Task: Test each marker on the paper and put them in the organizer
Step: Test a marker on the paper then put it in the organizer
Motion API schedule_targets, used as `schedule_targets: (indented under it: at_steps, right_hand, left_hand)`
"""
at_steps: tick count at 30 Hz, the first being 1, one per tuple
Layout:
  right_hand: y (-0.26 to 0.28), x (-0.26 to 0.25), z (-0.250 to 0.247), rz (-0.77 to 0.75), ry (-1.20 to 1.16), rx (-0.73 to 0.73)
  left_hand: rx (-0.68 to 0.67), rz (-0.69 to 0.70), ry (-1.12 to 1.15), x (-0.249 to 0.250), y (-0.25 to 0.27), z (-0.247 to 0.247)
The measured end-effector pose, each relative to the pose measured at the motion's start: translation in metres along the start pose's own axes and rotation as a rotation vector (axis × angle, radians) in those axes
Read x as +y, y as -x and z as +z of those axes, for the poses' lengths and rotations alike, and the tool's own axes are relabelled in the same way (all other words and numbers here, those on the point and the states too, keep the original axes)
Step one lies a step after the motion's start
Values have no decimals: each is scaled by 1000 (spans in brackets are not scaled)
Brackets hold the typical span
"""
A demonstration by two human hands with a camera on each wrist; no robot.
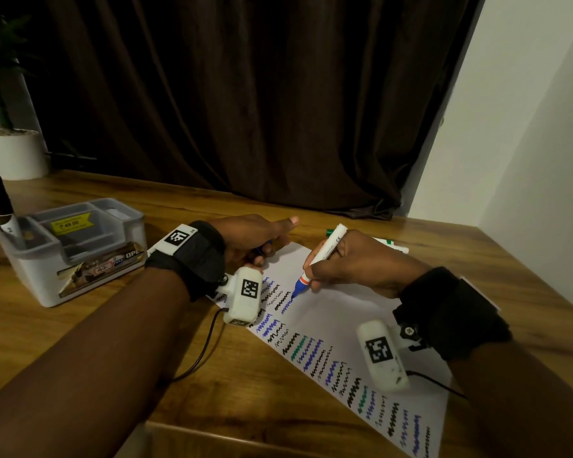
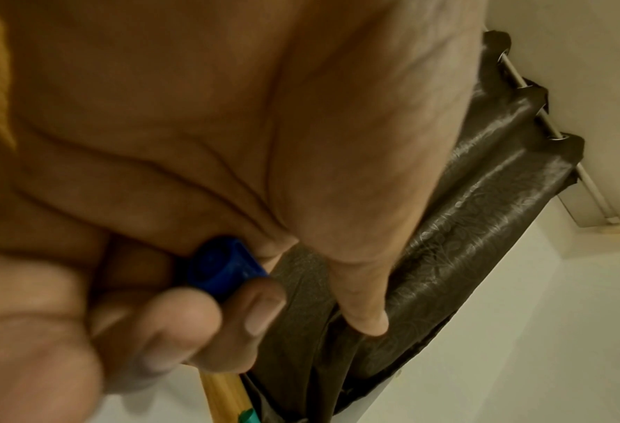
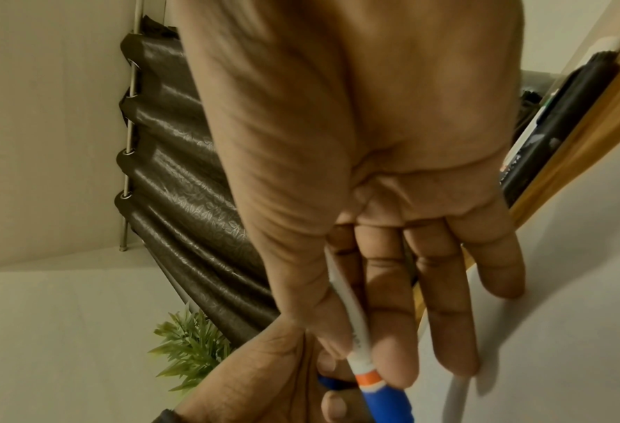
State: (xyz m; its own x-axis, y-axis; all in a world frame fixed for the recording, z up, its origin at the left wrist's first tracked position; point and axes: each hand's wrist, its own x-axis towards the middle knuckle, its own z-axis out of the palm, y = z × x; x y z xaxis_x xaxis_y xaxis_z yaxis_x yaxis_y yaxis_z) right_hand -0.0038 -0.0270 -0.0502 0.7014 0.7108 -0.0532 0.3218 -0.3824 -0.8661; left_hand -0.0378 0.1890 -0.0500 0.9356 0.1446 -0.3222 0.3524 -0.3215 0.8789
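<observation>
Head view: the right hand (image 1: 354,266) pinches an uncapped blue marker (image 1: 318,259) between thumb and fingers, barrel tilted up and away, and the tip touches the paper (image 1: 351,312) at the end of a blue zigzag. The sheet lies on the wooden table (image 1: 119,332) and carries rows of black, blue and green squiggles running toward the near edge. The left hand (image 1: 255,241) rests at the paper's far left corner, fingers curled round a small blue cap (image 1: 266,246), thumb stretched forward. A green marker (image 1: 389,244) lies on the table just beyond the right hand, partly hidden by it. The grey organizer (image 1: 76,249) stands well to the left, with a black-capped marker (image 1: 0,206) upright in its left end compartment and a yellow price sticker in the middle one. A white plant pot (image 1: 12,153) sits at the far left corner, and a dark curtain (image 1: 262,94) hangs behind the table.

Left wrist view: the blue cap (image 2: 225,270) sits between the curled fingertips (image 2: 261,309) and the palm, open end toward the camera; the thumb points away, clear of it.

Right wrist view: the thumb and forefinger clamp the marker's white barrel (image 3: 352,323) just above its orange band, with the blue nose below. The other fingers (image 3: 446,300) lie straight, close together, tips against the paper. The left hand (image 3: 265,380) shows just beside the marker's nose.
</observation>
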Motion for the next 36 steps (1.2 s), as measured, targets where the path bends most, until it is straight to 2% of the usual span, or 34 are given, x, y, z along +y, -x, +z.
schedule_targets:
  at_steps: [4,7,10,14,20,26,36]
  right_hand:
    - [-1,-1,-4,-5,4,92]
    - [-4,-2,-9,-45,-104,250]
    - [-6,-3,-13,-51,-273,344]
    - [-6,-4,-20,-26,-466,387]
    - [-6,-7,-26,-16,-590,464]
    - [-6,-7,-23,-29,-545,448]
    - [-7,-7,-16,-66,-478,371]
  left_hand:
    - [56,56,-43,-1,-4,-5]
    - [61,141,98,0,-7,-6]
    - [35,232,207,2,-5,-5]
    - [-47,353,223,2,-4,-5]
    - [-47,462,192,-3,-9,-4]
    - [-84,491,269,0,-8,-2]
    - [-146,522,245,1,-9,1]
